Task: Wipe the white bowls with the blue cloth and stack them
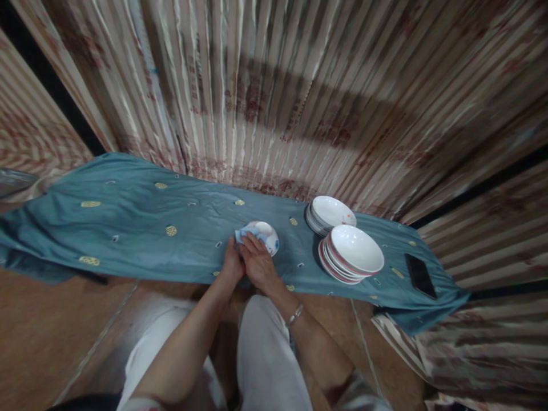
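A small white dish [274,242] with blue marks on its rim is at the near edge of the cloth-covered table, just in front of me. My left hand [233,262] grips its near left side, with most of the fingers hidden. A light blue cloth [247,232] lies against the dish's inner surface. Pressing that cloth onto the dish, my right hand [259,264] has its fingers close together over it. The two hands touch or nearly touch at the dish's near side.
To the right stand a stack of white red-rimmed bowls [358,251] and, behind it, another stack of white dishes [331,212]. A black phone [420,275] lies farther right on the teal tablecloth [141,228]. Striped curtains [265,103] hang behind the table.
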Demonstrator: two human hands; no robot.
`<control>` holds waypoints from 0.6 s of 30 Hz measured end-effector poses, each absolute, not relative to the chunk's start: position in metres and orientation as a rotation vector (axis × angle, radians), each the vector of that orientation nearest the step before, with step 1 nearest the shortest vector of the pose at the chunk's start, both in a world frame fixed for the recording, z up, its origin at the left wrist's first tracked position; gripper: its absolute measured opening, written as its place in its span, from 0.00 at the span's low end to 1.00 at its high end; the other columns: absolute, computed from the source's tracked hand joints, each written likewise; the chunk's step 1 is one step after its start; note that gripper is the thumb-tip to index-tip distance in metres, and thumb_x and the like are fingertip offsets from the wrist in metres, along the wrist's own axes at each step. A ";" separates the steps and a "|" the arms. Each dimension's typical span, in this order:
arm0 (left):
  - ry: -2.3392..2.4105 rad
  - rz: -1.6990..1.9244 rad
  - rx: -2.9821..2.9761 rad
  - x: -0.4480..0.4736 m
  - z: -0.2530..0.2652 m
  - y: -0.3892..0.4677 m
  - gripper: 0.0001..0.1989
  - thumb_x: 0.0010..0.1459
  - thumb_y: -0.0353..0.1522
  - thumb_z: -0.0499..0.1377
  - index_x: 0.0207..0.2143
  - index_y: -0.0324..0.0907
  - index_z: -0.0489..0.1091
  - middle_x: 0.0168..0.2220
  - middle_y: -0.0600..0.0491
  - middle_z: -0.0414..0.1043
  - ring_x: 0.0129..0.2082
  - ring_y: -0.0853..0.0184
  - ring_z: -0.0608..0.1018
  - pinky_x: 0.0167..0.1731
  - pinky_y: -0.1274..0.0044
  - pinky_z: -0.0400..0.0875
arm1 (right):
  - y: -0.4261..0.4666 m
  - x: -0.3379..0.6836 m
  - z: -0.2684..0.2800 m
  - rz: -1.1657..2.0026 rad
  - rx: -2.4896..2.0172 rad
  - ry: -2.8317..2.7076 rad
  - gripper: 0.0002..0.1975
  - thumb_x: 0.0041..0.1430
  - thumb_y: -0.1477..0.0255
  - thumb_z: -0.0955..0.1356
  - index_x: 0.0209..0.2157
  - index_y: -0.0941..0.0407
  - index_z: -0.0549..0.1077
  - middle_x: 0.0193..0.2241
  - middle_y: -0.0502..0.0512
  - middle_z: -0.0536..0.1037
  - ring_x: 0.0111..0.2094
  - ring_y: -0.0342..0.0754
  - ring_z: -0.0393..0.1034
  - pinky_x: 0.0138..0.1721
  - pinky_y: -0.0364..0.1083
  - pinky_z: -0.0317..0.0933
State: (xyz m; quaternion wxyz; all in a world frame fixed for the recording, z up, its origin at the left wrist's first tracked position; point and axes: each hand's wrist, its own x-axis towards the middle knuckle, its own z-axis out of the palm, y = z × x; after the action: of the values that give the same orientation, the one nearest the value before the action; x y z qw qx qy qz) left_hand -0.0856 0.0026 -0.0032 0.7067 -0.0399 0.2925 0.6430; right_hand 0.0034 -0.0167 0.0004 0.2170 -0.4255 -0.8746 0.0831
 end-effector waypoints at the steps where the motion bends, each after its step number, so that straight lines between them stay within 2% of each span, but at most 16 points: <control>1: 0.664 1.435 -0.115 -0.085 0.000 0.002 0.23 0.70 0.37 0.39 0.52 0.36 0.68 0.35 0.47 0.80 0.48 0.61 0.80 0.51 0.71 0.73 | -0.012 0.002 0.006 0.226 -1.159 -2.460 0.18 0.68 0.78 0.58 0.53 0.58 0.74 0.61 0.62 0.69 0.68 0.52 0.51 0.66 0.59 0.49; 4: 0.684 1.429 -0.213 -0.084 0.011 0.000 0.23 0.69 0.38 0.40 0.52 0.37 0.69 0.38 0.47 0.80 0.48 0.61 0.80 0.51 0.72 0.73 | -0.001 -0.003 0.021 0.179 -1.112 -2.566 0.15 0.67 0.79 0.60 0.47 0.62 0.76 0.56 0.65 0.73 0.65 0.54 0.56 0.65 0.57 0.52; 11: 0.684 1.421 -0.264 -0.084 0.016 0.000 0.21 0.69 0.38 0.42 0.46 0.38 0.71 0.41 0.45 0.79 0.49 0.61 0.79 0.48 0.71 0.74 | 0.024 -0.011 0.035 0.110 -1.079 -2.604 0.14 0.63 0.81 0.62 0.39 0.60 0.78 0.46 0.63 0.78 0.58 0.55 0.64 0.61 0.51 0.56; 18: 0.695 1.418 -0.186 -0.084 0.017 0.002 0.23 0.69 0.40 0.40 0.45 0.41 0.72 0.42 0.45 0.79 0.52 0.56 0.78 0.51 0.63 0.73 | 0.050 -0.013 0.039 0.201 -1.166 -2.614 0.13 0.61 0.82 0.62 0.39 0.62 0.77 0.41 0.61 0.78 0.50 0.52 0.68 0.58 0.49 0.57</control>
State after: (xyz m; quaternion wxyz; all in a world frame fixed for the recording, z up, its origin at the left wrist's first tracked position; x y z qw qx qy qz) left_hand -0.0837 0.0022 0.0166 0.7001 -0.0836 0.3121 0.6368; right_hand -0.0127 0.0504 0.0391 0.1358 -0.4027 -0.9025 0.0694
